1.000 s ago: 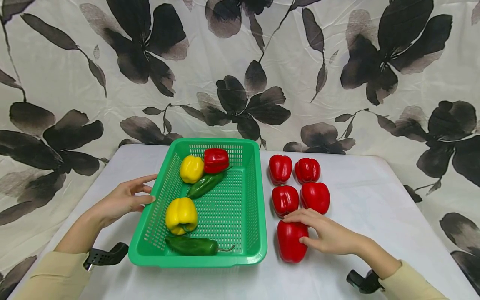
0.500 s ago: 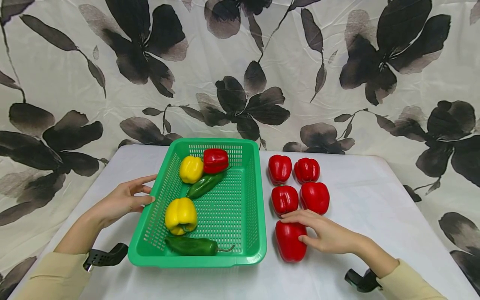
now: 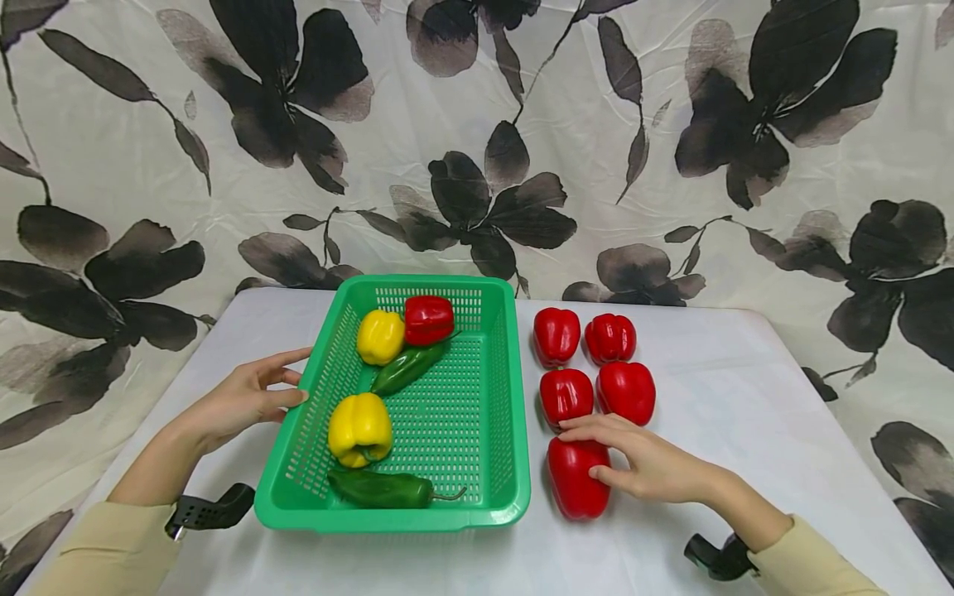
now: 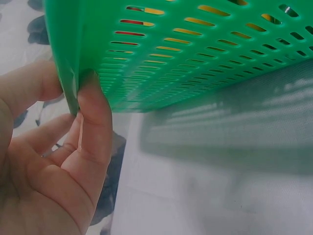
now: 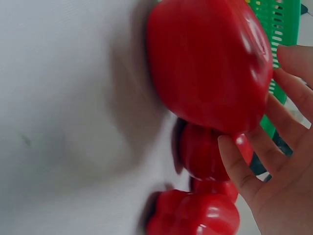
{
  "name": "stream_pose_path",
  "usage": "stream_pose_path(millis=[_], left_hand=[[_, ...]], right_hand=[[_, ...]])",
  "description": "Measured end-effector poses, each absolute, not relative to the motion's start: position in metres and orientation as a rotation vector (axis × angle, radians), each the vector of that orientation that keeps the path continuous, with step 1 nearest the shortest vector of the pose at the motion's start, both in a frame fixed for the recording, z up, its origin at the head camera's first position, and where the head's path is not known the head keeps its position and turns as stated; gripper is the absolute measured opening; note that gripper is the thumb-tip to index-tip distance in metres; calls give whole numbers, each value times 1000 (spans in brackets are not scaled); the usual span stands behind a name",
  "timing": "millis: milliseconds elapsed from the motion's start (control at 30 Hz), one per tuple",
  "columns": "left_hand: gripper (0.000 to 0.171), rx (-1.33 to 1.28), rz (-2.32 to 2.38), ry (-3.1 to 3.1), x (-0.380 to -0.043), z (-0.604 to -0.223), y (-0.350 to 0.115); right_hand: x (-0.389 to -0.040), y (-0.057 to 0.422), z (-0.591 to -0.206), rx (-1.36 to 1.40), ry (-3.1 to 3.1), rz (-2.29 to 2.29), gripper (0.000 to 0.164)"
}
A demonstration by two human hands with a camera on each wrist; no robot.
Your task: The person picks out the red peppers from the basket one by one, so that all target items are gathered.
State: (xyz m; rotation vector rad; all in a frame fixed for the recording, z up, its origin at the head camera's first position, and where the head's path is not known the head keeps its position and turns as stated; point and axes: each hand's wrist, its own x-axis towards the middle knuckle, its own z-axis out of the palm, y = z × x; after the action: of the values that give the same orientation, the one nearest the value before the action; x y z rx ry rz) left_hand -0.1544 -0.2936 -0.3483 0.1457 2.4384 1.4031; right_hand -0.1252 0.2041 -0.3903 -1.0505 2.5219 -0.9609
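Note:
My left hand (image 3: 242,401) pinches the left rim of a green plastic basket (image 3: 514,414). In the left wrist view, the fingers (image 4: 95,122) curl in under the rim. My right hand (image 3: 648,459) rests lightly over the nearest red bell pepper (image 3: 577,488), its fingers loose and spread. That pepper lies on the table, right of the basket. Inside the basket are a red bell pepper (image 3: 429,319), two yellow bell peppers (image 3: 360,429) and two long green chili peppers (image 3: 383,488). Several more red bell peppers (image 3: 626,393) stand grouped behind my right hand.
A white cloth covers the table (image 3: 715,372). Behind its far edge hangs a floral curtain (image 3: 477,124). Black camera mounts (image 3: 212,507) are strapped at both wrists. The basket's near right corner lies close to the nearest red pepper.
The nearest red pepper and my right hand have shifted very slightly left. The right thumb has eased a little along the pepper. My left hand and the basket look unmoved.

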Motion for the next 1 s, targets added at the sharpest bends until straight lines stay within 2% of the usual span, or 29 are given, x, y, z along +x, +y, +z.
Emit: stream_pose_path(millis=[467,1000], left_hand=[[72,140,1418,2429,-154,-348,-293],[72,147,1425,2426,-155,-350,-294]], right_hand=[[-136,201,-364,-1116,2639,-982,49],[-157,175,-345,-1214,2639,-1109,44]])
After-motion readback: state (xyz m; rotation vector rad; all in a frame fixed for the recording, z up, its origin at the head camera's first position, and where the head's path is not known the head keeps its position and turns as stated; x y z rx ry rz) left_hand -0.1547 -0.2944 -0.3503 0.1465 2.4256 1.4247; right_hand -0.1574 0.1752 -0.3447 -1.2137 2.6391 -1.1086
